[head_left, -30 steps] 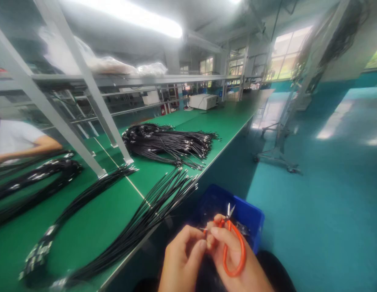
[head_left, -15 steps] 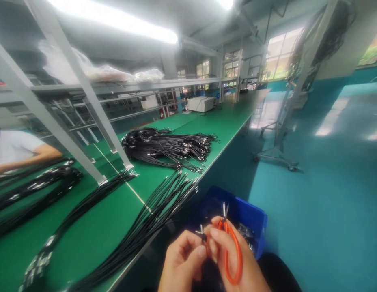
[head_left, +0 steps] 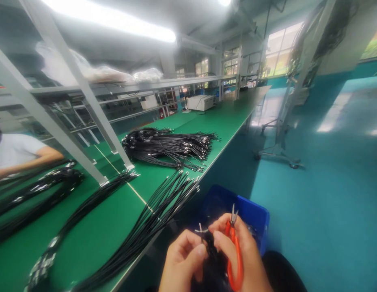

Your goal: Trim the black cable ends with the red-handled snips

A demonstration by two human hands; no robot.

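Observation:
My left hand pinches a thin black cable close to its end, where short pale wires fork apart above the fingers. Beside it, my right hand keeps a pair of orange-handled scissors in the palm, their small metal blades pointing up and slightly parted. The thumb and forefinger of that hand are pressed together near the wire ends; whether they grip a wire is too small to tell. Both hands are in front of the table edge, over a blue bin. A bundle of black cables lies just to the left.
A larger heap of black cables lies on the green table. More cable coils are at the left, near a person in a white shirt. Slanted shelf posts rise from the table. A wheeled stand is on the floor.
My right hand has moved a little right and down with the scissors, away from the left hand. The forked wires now show more clearly between the hands.

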